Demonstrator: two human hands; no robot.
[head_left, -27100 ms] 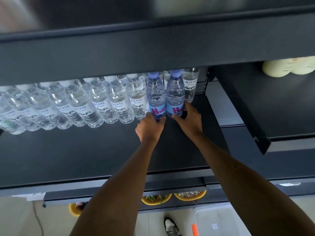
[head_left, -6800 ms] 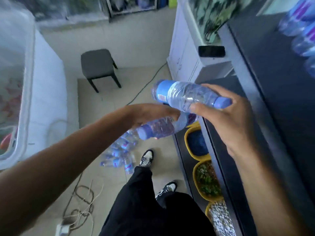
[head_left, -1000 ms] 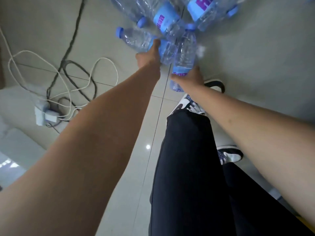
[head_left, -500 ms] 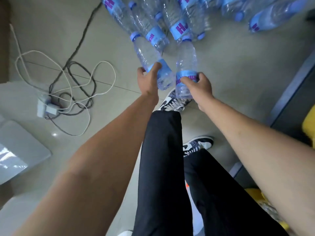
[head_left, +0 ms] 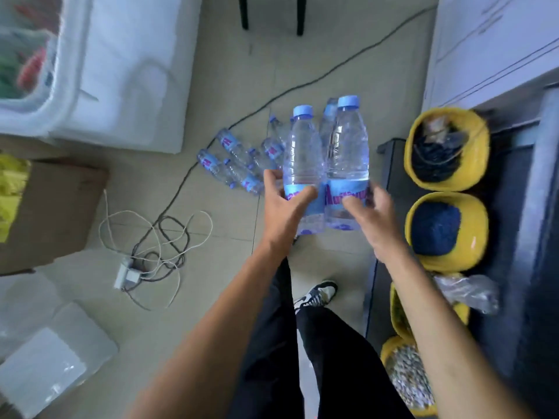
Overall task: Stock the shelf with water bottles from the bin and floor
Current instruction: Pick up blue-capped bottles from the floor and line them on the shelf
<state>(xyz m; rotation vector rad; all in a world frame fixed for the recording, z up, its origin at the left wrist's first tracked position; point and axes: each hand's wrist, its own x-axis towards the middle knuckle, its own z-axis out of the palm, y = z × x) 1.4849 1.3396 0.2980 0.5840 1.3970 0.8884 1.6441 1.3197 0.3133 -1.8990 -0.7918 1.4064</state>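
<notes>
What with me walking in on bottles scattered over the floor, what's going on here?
A person stands holding two capped water bottles upright, side by side. The left hand grips the left bottle at its blue label, and the right hand grips the right bottle likewise. Loose bottles lie on the floor beyond. The dark shelf unit with yellow bowls is at the right. Neither held bottle is shelved yet.

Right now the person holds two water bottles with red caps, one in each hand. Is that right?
Not quite: the caps are blue, not red. The head view shows the left hand gripping the left bottle and the right hand gripping the right bottle.
</notes>
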